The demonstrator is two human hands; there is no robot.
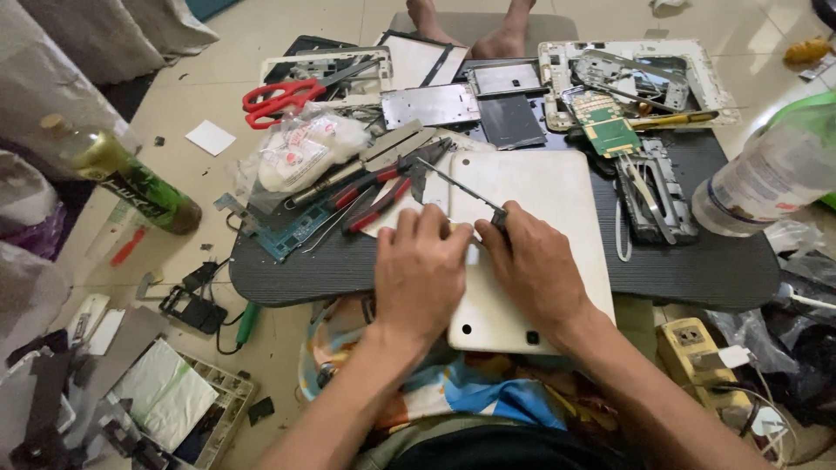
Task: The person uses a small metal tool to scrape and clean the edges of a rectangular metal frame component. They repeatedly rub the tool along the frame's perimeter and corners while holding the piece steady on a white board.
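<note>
A white tablet back shell (540,187) lies face down on a dark lap table (697,270). My left hand (422,265) and my right hand (531,261) meet over its near left edge. Both pinch a thin dark metal strip (461,187) that runs diagonally up and left from my fingertips. What is under the fingers is hidden.
Red-handled pliers (379,191), a screwdriver, red scissors (283,97), a green circuit board (610,132), metal frames and a plastic bag crowd the table's far side. A plastic bottle (771,178) lies at right, a green bottle (131,178) at left. Someone's bare feet (475,26) rest beyond the table.
</note>
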